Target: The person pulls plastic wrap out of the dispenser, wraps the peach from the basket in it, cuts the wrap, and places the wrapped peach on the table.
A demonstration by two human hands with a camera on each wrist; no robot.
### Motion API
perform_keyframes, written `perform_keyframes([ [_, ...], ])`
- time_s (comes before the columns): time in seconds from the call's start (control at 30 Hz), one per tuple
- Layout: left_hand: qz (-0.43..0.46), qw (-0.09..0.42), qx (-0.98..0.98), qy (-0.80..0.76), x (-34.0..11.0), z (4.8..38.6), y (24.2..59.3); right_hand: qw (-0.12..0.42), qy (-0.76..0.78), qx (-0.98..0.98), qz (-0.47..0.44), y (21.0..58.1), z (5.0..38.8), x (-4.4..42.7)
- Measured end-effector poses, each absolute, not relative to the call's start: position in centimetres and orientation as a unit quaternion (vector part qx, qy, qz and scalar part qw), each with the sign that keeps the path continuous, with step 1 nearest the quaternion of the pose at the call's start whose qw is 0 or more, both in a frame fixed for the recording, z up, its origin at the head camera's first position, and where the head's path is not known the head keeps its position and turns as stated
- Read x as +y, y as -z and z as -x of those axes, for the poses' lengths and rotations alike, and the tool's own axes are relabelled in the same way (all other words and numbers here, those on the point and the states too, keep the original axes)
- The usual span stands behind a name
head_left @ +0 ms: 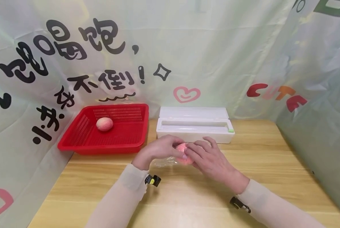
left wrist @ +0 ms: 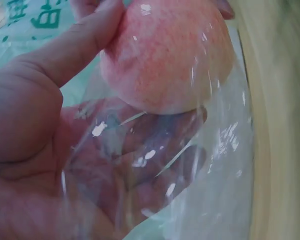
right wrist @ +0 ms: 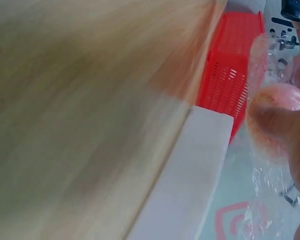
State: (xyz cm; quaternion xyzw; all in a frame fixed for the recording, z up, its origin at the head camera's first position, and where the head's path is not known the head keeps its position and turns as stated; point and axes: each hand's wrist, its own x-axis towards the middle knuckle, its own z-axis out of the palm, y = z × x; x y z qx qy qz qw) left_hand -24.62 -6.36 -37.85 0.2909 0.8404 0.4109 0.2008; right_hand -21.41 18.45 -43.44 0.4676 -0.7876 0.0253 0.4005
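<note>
Both hands hold a pink peach [head_left: 182, 148] above the table, in front of the white box. Clear plastic wrap [left wrist: 165, 165] lies over the peach and trails below it in the left wrist view. My left hand [head_left: 164, 148] grips the peach from the left, its thumb against the skin and other fingers behind the film. From the right, my right hand [head_left: 212, 160] grips the same peach, fingers over its top; the right wrist view shows a thumb [right wrist: 277, 122] on it through the film. The peach's underside is hidden in the head view.
A red plastic basket [head_left: 113, 144] with another peach [head_left: 104, 124] inside stands at the back left. Beside it, at the back middle, is the white cling film box [head_left: 195, 134] with its lid raised and a green tab at its right end. A printed cloth [head_left: 215, 63] hangs behind the wooden table [head_left: 170, 202].
</note>
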Motion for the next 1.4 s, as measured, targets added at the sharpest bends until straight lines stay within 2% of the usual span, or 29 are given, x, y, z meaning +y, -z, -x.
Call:
perform_keyframes([
  [0.1,-0.276,0.179,0.844,-0.423,-7.0,24.6,38.2,0.396,-0.1,-0.807,-0.427,42.4,21.6,19.6],
  [0.2,-0.254,0.163,0.851,-0.431,-7.9,24.4,38.3,0.379,-0.262,-0.83,-0.315,41.3,21.5,21.3],
  [0.27,-0.243,0.156,0.853,-0.434,-8.4,24.3,38.4,0.335,-0.374,-0.836,-0.221,41.0,21.2,22.2],
  [0.37,-0.236,0.148,0.857,-0.434,-8.9,24.4,38.6,0.231,-0.457,-0.853,-0.105,40.9,20.8,22.9],
  [0.47,-0.231,0.144,0.859,-0.434,-9.0,24.3,38.7,0.146,-0.468,-0.869,-0.063,41.2,20.9,22.5],
  [0.6,-0.226,0.155,0.862,-0.425,-8.7,23.8,38.8,0.094,-0.516,-0.851,-0.03,41.4,21.5,21.8],
  [0.77,-0.226,0.173,0.867,-0.409,-8.4,23.3,38.8,0.082,-0.59,-0.803,0.0,41.0,21.9,21.8],
  [1.03,-0.225,0.175,0.869,-0.405,-8.4,23.3,38.4,0.059,-0.527,-0.842,-0.096,40.6,22.4,20.9],
  [1.3,-0.236,0.15,0.87,-0.406,-8.1,23.1,38.1,0.119,-0.556,-0.821,-0.049,41.3,22.8,20.4],
  [1.4,-0.235,0.137,0.871,-0.409,-7.9,22.9,37.9,0.122,-0.557,-0.82,-0.04,41.0,22.9,20.7],
])
